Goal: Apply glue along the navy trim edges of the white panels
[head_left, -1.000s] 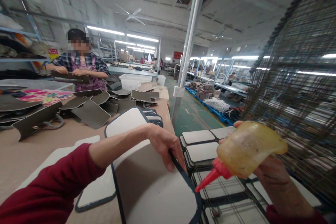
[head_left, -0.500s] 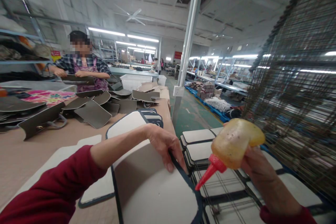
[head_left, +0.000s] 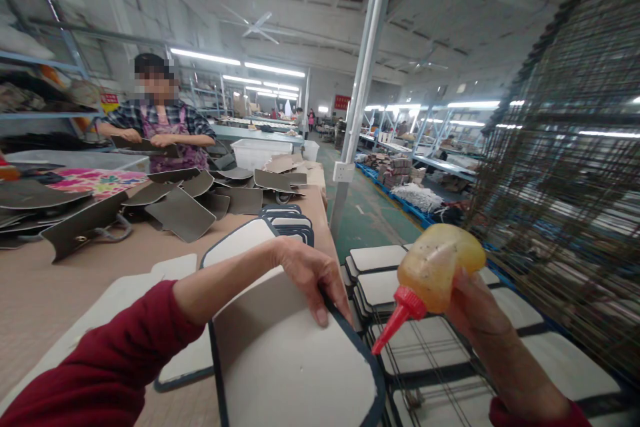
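Observation:
My left hand (head_left: 313,277) presses down on a grey panel with dark blue edging (head_left: 290,367) that lies at the table's right edge, thumb hooked over the trim. My right hand (head_left: 473,310) is wrapped round a soft amber glue bottle (head_left: 440,267) with a red nozzle (head_left: 395,323), tilted down-left, its tip just right of the panel's edge and not touching it. More edged panels (head_left: 287,220) are stacked further up the table.
A wire rack (head_left: 435,360) below right holds several finished panels (head_left: 377,257). A tall wire-mesh rack (head_left: 565,167) stands at right. Dark cut pieces (head_left: 180,213) lie on the brown table (head_left: 45,293). A person in a plaid shirt (head_left: 160,130) works at the far left. A metal pole (head_left: 363,87) rises behind.
My right hand has brought the glue bottle leftwards and slightly lower, closer to the panel's edge. My left hand has stayed on the panel.

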